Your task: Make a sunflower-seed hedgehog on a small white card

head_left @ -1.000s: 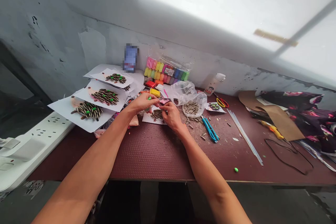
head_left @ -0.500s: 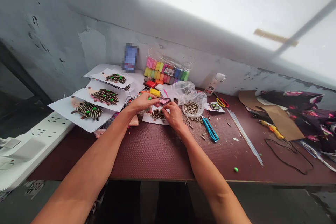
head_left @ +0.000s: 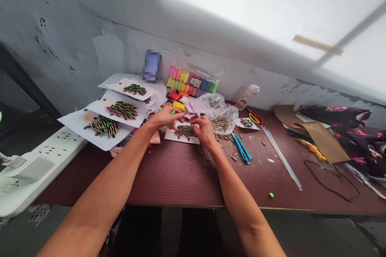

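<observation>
A bit of green clay (head_left: 173, 112) shows at the closed fingers of my left hand (head_left: 164, 118), above the left side of a small white card (head_left: 173, 138). Dark striped sunflower seeds (head_left: 184, 130) cover the middle of this card in a hedgehog shape. My right hand (head_left: 206, 129) is over the card's right edge, its thumb and forefinger bent together near the seeds; anything between them is too small to make out. Just behind the hands lies a small pink piece (head_left: 189, 115), partly covered.
Finished-looking seed hedgehog sheets (head_left: 122, 110) are stacked left, beside a white power strip (head_left: 39, 164). Behind stands a pack of coloured clay (head_left: 193, 82). Rightward are a plastic bag (head_left: 230, 114) with seeds, a teal cutter (head_left: 241, 148), scissors (head_left: 255, 118), glue sticks (head_left: 282, 158) and a glue gun (head_left: 313, 149).
My right hand has shifted slightly to the right, showing more of the card's right side. My left hand stays nearly in place with the green clay. The view has moved slightly.
</observation>
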`<state>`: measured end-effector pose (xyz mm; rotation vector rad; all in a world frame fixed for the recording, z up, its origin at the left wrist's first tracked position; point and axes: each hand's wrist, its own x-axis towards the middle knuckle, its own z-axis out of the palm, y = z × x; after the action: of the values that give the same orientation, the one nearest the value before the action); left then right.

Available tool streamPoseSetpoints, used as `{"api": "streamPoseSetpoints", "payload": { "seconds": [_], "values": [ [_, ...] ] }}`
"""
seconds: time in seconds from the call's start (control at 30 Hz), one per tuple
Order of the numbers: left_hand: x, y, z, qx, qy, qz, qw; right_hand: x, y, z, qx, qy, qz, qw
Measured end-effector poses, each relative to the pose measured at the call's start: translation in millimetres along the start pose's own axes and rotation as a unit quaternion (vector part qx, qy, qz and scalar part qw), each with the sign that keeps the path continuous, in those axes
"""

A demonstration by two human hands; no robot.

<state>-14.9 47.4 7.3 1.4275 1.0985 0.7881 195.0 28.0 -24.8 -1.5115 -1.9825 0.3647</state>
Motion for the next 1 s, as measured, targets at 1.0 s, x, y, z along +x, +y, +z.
{"api": "streamPoseSetpoints", "payload": {
  "seconds": [1.0],
  "values": [
    [1, -1, 0.3, 0.002, -0.007, -0.011, 1.000, 6, -12, 16, 0.008, -0.020, -0.031, 0.999]
  ]
}}
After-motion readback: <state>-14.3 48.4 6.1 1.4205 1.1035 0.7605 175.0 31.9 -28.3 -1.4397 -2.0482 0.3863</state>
